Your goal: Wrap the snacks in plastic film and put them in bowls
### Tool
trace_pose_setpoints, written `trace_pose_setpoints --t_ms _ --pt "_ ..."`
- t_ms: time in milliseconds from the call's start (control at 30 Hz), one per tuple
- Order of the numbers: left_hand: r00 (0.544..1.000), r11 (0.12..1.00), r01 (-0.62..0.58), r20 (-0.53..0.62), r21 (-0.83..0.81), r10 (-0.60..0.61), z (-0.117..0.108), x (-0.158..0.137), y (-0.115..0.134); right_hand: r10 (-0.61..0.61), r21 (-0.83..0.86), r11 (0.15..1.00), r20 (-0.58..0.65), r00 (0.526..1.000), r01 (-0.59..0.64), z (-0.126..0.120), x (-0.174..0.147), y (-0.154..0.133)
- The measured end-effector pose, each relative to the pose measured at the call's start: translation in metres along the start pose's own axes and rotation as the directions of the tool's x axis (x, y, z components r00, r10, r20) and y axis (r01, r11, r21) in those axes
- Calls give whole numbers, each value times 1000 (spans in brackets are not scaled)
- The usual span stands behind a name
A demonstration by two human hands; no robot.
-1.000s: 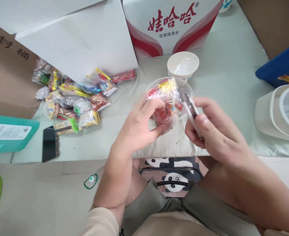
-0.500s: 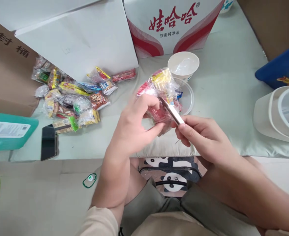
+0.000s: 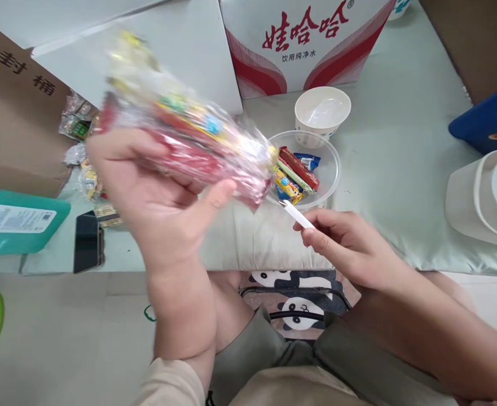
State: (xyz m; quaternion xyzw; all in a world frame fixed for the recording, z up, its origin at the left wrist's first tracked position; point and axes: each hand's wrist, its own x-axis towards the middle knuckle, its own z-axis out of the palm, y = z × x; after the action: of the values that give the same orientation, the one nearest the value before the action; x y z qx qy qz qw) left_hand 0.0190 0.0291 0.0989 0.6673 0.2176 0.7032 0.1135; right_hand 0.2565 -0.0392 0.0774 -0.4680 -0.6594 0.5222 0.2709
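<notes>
My left hand (image 3: 159, 208) is wrapped round a clear plastic bundle of wrapped snacks (image 3: 206, 149), raised over the left-centre of the table and blurred by motion. Red and yellow wrappers show through the plastic. Between the thumb and fingers of my right hand (image 3: 345, 239) is a slim white-handled tool (image 3: 298, 214) with a short metal tip; its exact kind is unclear. That tip lies by the near rim of a clear round plastic bowl (image 3: 338, 175). Inside the bowl are several wrapped snack sticks (image 3: 301, 169) in red, yellow and blue. A white paper cup (image 3: 305, 121) stands just behind it.
A pile of wrapped snacks (image 3: 79, 127) at the left is mostly hidden by my left hand and the bundle. Near the table's front edge lies a phone (image 3: 87, 242). White boxes (image 3: 299, 51) line the back; a white bucket (image 3: 470, 197) stands at the right.
My left hand has swung left and upward with the snack bundle, away from the tool. The bowl's contents now show. My right hand has barely moved.
</notes>
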Motion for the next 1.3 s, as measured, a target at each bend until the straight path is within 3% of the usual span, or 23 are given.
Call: trace_pose_setpoints --t_ms 33,100,133,200,267,300,333,400,500,567,600,667,700,767,833,900,967,1067,1167,1267,1300 --pt "991 992 -122 -59 -38 120 -7 3 -6 -6 -35 999 -32 999 4 -2 0 1" --pt "999 999 -40 -23 -6 40 -24 5 -17 -59 -133 991 -196 979 33 -11 1 7" --pt "999 999 34 -1 22 -34 -32 4 -22 -107 -205 978 -318 942 42 -20 3 13" --pt "992 992 125 -39 33 -124 -44 -1 -27 -216 -373 928 -561 800 -11 -43 10 32" --pt "972 973 231 -35 19 -230 -47 -9 -27 -208 -463 862 -693 690 -206 -72 19 65" --pt "938 938 347 3 2 -347 -45 -12 -24 -173 -467 833 -730 661 -298 -85 23 85" --pt "874 876 483 68 -11 -481 -41 -15 -19 -116 -475 803 -718 687 -361 -98 27 106" --pt "661 674 739 197 -3 -724 -31 -20 -8 -60 -490 757 -710 701 -432 -117 30 147" --pt "473 499 865 413 -48 -778 -18 -23 6 -246 -537 800 -701 670 -268 -125 31 178" --pt "321 364 931 527 -24 -787 -13 -25 11 -362 -549 826 -690 627 -127 -117 31 168" --pt "240 294 956 570 4 -786 -10 -25 11 -376 -531 845 -679 630 -68 -109 32 155" --pt "126 209 976 639 56 -759 -3 -27 12 -349 -423 902 -589 729 90 -89 34 119" --pt "97 199 977 673 76 -733 1 -29 12 -363 -341 917 -491 792 209 -77 35 99" --pt "69 217 970 742 105 -666 9 -32 12 -430 -217 899 -291 854 379 -55 36 61" --pt "50 241 963 796 122 -603 17 -35 12 -469 -171 882 -224 854 440 -38 36 34" --pt "52 239 965 822 104 -567 22 -39 12 -430 -101 903 -241 870 418 -29 35 19" --pt "86 192 981 816 32 -572 26 -43 12 -359 -6 927 -302 883 375 -25 34 16" --pt "125 102 992 761 -78 -636 32 -48 13 -294 61 936 -406 865 346 -24 34 21" --pt "148 104 989 692 -105 -706 38 -50 14 -266 30 944 -527 807 330 -23 36 30" --pt "220 141 973 559 -181 -800 43 -49 15 -299 -44 921 -716 631 387 -22 34 32" --pt "259 170 961 496 -217 -829 44 -48 15 -337 -74 906 -723 603 417 -21 32 30"
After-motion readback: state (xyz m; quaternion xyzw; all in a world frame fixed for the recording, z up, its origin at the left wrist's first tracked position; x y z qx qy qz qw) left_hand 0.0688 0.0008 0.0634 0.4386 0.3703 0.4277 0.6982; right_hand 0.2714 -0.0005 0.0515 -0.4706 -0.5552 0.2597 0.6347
